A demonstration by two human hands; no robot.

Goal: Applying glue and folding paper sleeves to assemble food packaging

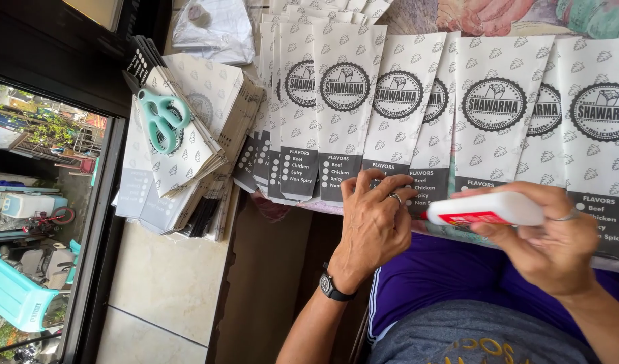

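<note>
Across the upper half of the frame, my table (417, 17) carries a fanned row of white paper sleeves (417, 108) with dark bottom bands. My left hand (373, 219) presses its fingers flat on one sleeve's lower edge at centre, holding nothing. My right hand (545, 236) has its fingers closed around a white glue bottle (488, 209), nozzle pointing left; teal scissors (162, 118) lie on a stacked pile (188, 168) at upper left.

Scissors (162, 118) on bag stack (188, 135), left of overlapping bags (404, 101).
</note>
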